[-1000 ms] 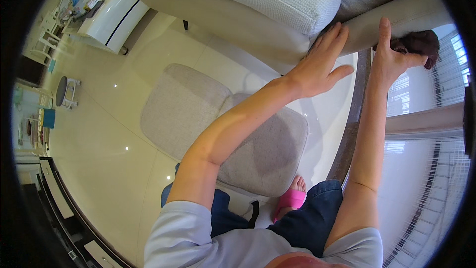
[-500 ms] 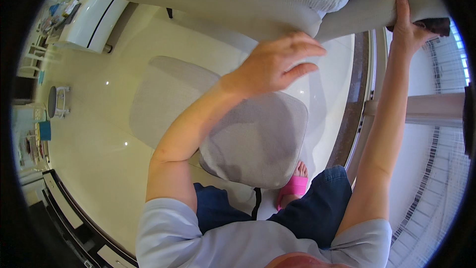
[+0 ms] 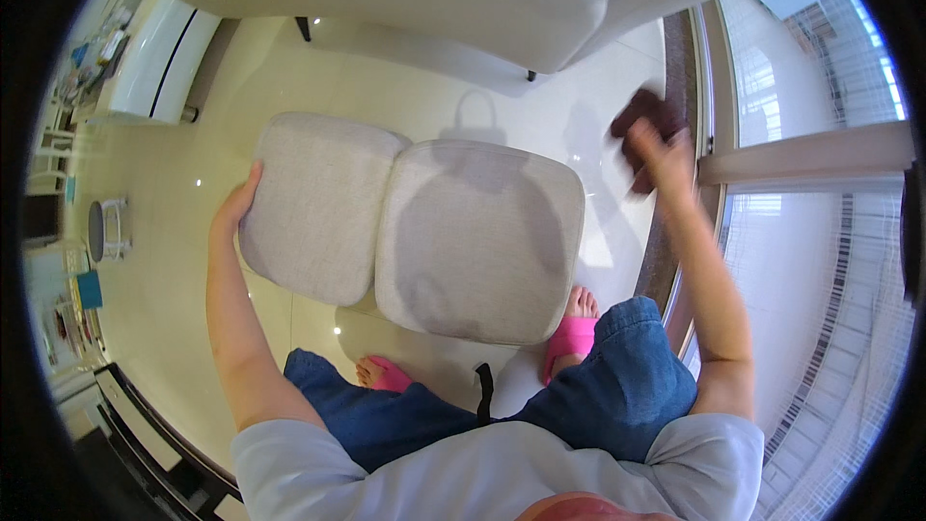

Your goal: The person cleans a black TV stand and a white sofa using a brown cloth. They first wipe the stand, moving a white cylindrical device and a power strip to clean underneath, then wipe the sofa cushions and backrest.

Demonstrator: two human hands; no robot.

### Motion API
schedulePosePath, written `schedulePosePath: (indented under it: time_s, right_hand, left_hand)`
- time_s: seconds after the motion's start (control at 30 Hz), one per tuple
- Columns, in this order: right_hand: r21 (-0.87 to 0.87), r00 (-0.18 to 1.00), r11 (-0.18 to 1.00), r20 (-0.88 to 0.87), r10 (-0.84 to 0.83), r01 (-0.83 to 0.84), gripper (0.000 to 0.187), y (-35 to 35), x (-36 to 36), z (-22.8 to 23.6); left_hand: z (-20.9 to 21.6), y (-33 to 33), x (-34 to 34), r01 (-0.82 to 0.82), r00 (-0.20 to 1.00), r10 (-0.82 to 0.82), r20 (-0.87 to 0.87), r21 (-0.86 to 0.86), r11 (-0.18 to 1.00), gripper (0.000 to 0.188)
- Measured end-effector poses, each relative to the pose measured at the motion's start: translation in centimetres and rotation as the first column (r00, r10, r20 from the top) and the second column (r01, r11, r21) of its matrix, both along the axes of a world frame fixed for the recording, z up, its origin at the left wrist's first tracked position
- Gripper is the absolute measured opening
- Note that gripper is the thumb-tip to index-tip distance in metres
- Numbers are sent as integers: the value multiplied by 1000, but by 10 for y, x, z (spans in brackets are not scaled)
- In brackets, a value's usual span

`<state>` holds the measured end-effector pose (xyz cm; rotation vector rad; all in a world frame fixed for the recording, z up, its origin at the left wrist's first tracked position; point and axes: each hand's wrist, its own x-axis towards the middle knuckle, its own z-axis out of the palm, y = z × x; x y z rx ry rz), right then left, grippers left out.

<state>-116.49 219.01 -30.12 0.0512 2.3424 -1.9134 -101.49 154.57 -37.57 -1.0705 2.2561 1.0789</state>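
Observation:
Two light grey upholstered pads sit side by side below me, a left pad (image 3: 313, 207) and a right pad (image 3: 477, 241). My left hand (image 3: 245, 197) is closed around the outer edge of the left pad, with some fingers hidden against its side. Off to the right, my right hand (image 3: 666, 156) holds a dark brown cloth (image 3: 648, 114), bunched up and blurred by motion. The cloth hangs in the air, apart from both pads. My shadow falls across the right pad.
A beige sofa (image 3: 405, 10) runs along the far side. Glass sliding doors (image 3: 709, 87) stand at the right. A white cabinet (image 3: 159, 58) is at the far left, and a small round stool (image 3: 108, 230) stands at the left. My feet in pink slippers (image 3: 573, 338) are near the pads.
My left hand has gone from above the pads to the left pad's outer edge. My right hand has left the sofa and come nearer with the cloth. The view has shifted.

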Motion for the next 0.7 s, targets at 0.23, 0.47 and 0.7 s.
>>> schedulePosePath:
  time_s: [0.23,0.47,0.7]
  right_hand:
    - [-160,881,987,464,88,-14,87,-19,103,-80]
    - [-49,926,990,363,-106,132,73,41,52,-77]
    - [-50,913,980,376,-162,194,61,98,26,-67]
  left_hand:
    - [-5,39,11,-221,966,254,-46,357,907,97]
    - [2,131,-30,-112,969,203,-142,479,871,85]
    - [-11,179,-73,-38,974,141,-178,483,875,88]
